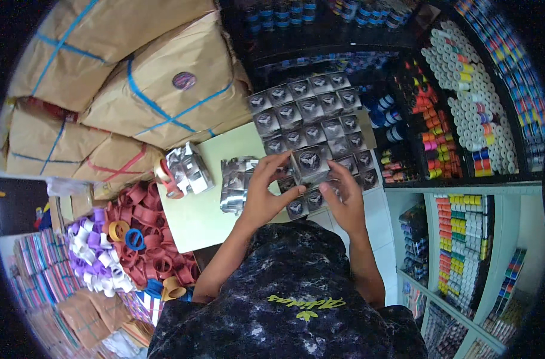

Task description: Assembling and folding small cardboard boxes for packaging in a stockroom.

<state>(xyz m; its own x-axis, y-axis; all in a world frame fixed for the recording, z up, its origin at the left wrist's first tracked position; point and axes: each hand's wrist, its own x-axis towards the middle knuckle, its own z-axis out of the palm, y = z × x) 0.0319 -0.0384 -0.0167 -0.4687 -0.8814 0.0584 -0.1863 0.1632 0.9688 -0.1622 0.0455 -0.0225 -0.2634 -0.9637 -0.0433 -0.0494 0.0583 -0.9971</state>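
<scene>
Between my hands is a small square dark-and-silver packet (pixel 310 163) with a round emblem, tilted above rows of like packets (pixel 309 109). My left hand (pixel 271 190) closes on its left side, fingers behind and thumb at the lower edge. My right hand (pixel 346 200) is at its right side, with bent fingers and thumb near the lower corner. The rows lie close together over the pale table (pixel 206 218) and reach toward the shelf. Left of my left hand lies a pile of shiny silver packets (pixel 235 179). Their print is too small to make out.
A red tape dispenser (pixel 169 179) sits beside another silver bundle (pixel 190 169). Large brown paper parcels (pixel 164 78) are stacked at the left, above a heap of reddish plastic rings (pixel 149 221). Shelves of thread spools (pixel 473 102) stand close on the right.
</scene>
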